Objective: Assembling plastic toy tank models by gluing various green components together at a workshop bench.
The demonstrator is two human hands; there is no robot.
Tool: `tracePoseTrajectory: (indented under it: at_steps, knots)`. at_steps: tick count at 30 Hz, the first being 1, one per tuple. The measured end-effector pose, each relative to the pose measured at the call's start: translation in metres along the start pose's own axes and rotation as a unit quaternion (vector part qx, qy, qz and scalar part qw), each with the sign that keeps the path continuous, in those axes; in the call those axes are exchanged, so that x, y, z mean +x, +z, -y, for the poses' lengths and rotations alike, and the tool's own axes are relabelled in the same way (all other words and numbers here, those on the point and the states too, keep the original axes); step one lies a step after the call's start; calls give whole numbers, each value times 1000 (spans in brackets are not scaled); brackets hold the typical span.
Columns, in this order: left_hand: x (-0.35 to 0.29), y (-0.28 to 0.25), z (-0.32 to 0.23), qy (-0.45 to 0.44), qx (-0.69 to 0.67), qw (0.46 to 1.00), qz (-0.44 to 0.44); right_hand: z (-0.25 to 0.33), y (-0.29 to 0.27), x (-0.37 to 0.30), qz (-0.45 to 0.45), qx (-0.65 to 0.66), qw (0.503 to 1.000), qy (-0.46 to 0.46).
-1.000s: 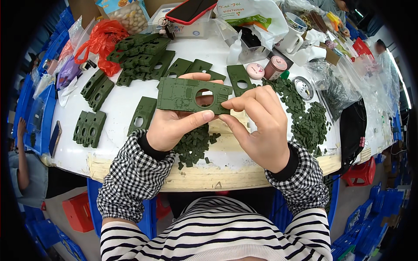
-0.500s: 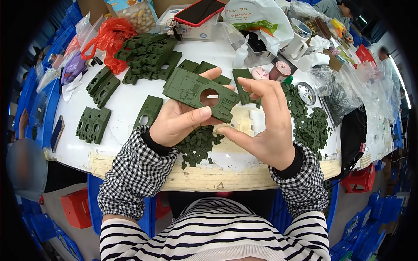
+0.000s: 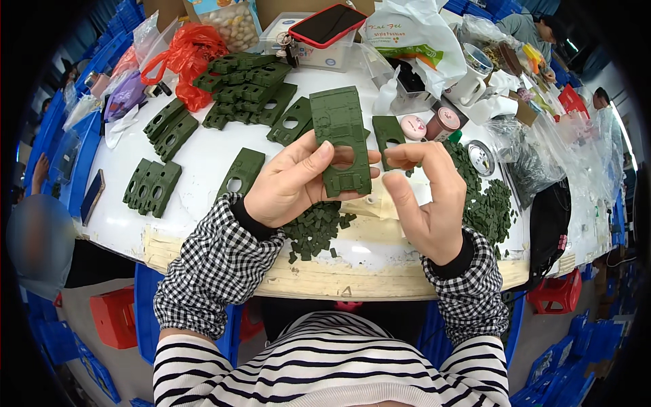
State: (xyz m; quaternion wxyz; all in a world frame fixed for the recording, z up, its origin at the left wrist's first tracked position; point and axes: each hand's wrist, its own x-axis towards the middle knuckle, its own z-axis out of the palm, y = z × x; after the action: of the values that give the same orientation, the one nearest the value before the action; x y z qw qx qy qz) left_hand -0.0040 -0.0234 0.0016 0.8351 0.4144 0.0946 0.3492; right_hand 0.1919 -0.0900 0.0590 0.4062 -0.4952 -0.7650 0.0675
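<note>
Above the bench (image 3: 112, 224), your left hand (image 3: 285, 182) is grasping the green model-tank hull (image 3: 337, 117) by its nine-o'clock edge, thumb in front, fingers behind, probably for steadiness. Your right hand (image 3: 432, 200) is hovering at four o'clock, fingers parted, seemingly empty.

Green plate (image 3: 337, 117) now lengthwise, previously crosswise

The head-worn fisheye looks down from close above the table (image 3: 200, 178).
</note>
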Motion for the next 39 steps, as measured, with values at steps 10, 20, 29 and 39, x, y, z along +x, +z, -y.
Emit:
tracePoseTrajectory:
  at_steps: [10, 20, 29, 39]
  knots:
    - [-7, 6, -2, -144, 54, 983, 102, -7, -6, 1, 21, 264, 940, 216]
    - [-7, 8, -3, 21, 235, 972, -24, -18, -3, 7, -42, 312, 916, 249]
    - [-7, 31, 10, 163, 568, 798, -117, -27, 1, 2, -46, 324, 911, 253]
    - [-38, 3, -31, 198, 628, 720, -222, -39, 3, 3, -81, 233, 950, 192]
